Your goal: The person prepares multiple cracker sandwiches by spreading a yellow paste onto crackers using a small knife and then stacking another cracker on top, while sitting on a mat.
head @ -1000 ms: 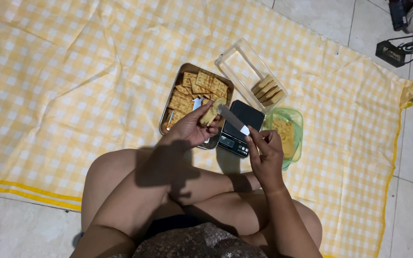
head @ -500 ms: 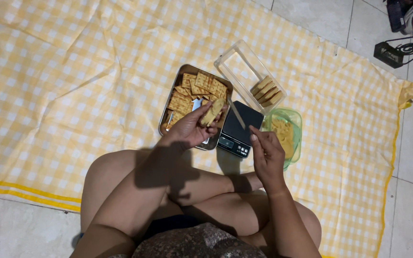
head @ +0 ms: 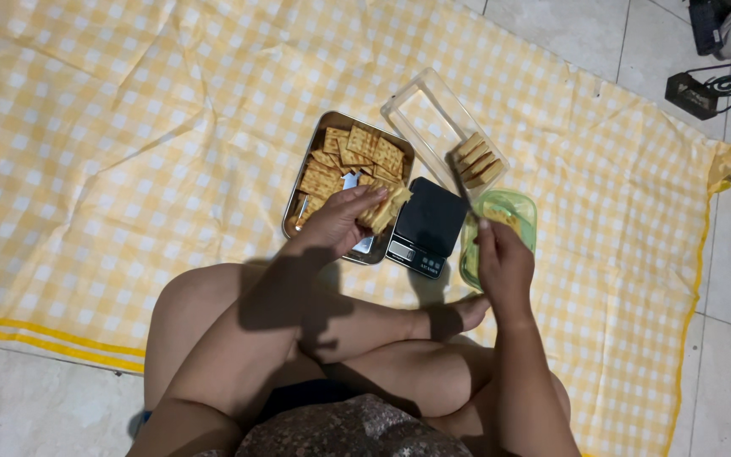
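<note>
Left hand (head: 336, 224) grasps a cracker stack (head: 382, 207) over the near corner of the metal tray (head: 298, 199). Right hand (head: 503, 262) is clenched on a utensil dipped in the green tub (head: 522, 207). The black scale (head: 427, 227) lies between both hands.

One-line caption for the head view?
Left hand holds square crackers over metal tray; right hand reaches into green plastic container beside black scale.
</note>
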